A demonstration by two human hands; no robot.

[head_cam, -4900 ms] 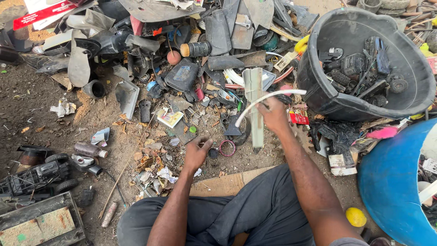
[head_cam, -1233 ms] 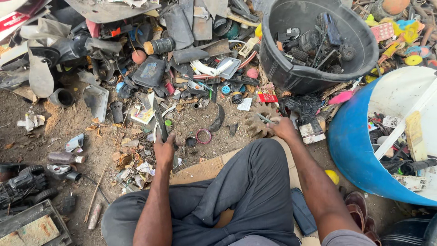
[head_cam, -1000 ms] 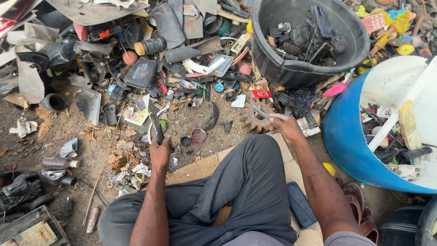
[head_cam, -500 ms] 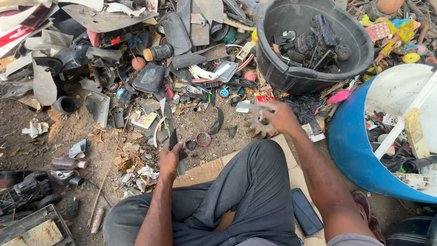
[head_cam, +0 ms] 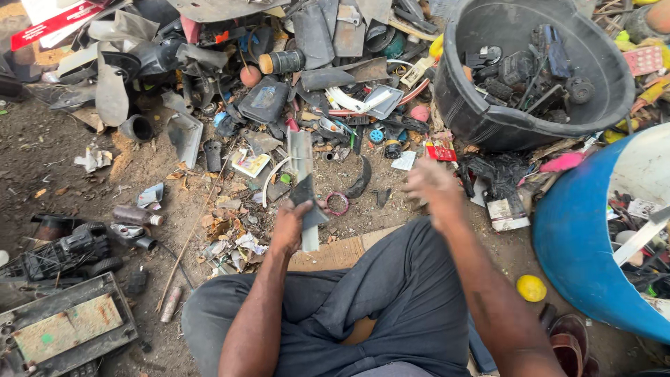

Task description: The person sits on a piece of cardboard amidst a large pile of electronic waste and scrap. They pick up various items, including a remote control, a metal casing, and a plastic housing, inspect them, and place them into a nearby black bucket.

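dirt ground strewn with scrap: left hand clamps a dark plastic shard and pale strip at center, while blurred right hand, fingers apart at 2 o'clock, risks cuts from jagged edges.

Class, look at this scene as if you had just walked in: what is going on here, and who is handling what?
A person sits on the ground facing a heap of scrap plastic and metal parts. The left hand grips a long grey strip with a dark flat piece against it. The right hand is blurred in the air, and whether it holds anything cannot be told. A black tub of dark parts stands ahead to the right, a blue barrel beside it.
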